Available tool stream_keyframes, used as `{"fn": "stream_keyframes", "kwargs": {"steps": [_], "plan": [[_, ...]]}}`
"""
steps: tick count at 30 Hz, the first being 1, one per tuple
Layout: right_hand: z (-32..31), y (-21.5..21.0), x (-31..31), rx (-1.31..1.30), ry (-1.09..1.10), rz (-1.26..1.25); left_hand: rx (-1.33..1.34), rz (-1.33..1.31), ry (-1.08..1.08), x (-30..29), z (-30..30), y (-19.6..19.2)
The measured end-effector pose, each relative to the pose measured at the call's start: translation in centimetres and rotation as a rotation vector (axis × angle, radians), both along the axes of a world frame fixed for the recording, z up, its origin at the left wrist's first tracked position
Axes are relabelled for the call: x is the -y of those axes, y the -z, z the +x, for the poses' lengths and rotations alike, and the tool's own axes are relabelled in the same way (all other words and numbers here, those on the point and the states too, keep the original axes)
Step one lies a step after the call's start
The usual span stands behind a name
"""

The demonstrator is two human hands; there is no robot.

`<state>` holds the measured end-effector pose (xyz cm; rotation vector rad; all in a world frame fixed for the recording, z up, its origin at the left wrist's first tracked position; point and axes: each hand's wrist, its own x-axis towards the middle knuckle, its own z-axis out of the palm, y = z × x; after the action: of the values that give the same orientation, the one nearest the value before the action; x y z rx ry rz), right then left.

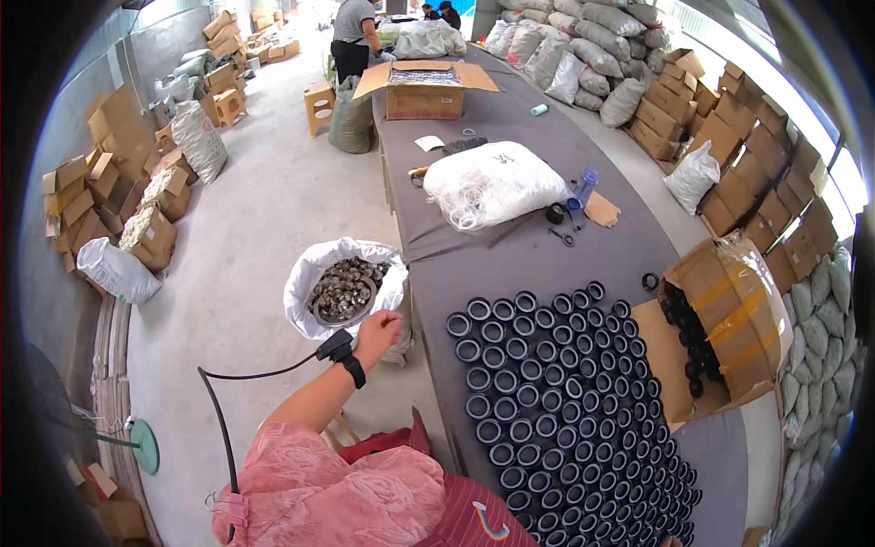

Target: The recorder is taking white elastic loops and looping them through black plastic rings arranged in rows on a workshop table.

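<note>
Honestly can't read a single word from my end. Best I've got is a small patch of dark characters on top of the white plastic bag (456, 187) on the table, too tiny to make out. The white sack (118, 271) on the floor over to the left has some faint bluish print, also a blur to me. Same deal with the open carton (425, 104) further up the table: faint marks on its front, nothing legible.
</note>
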<state>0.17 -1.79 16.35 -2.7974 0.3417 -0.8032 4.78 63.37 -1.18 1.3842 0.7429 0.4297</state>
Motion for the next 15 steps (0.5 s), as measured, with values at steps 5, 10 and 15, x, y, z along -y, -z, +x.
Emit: {"fn": "stream_keyframes", "kwargs": {"steps": [5,10,15], "plan": [[2.1,2.1,-2.6,-0.015,-0.046,-0.04,0.006,0.426,0.137,-2.6,4.6,-0.5],[3.7,0.3,-10.8,-0.03,-0.105,-0.011,0.105,0.598,0.112,-9.0,15.6,2.5],[3.8,-0.2,-16.5,-0.196,0.198,-0.018,-0.025,0.91,0.048,-15.4,30.0,7.0]]}}
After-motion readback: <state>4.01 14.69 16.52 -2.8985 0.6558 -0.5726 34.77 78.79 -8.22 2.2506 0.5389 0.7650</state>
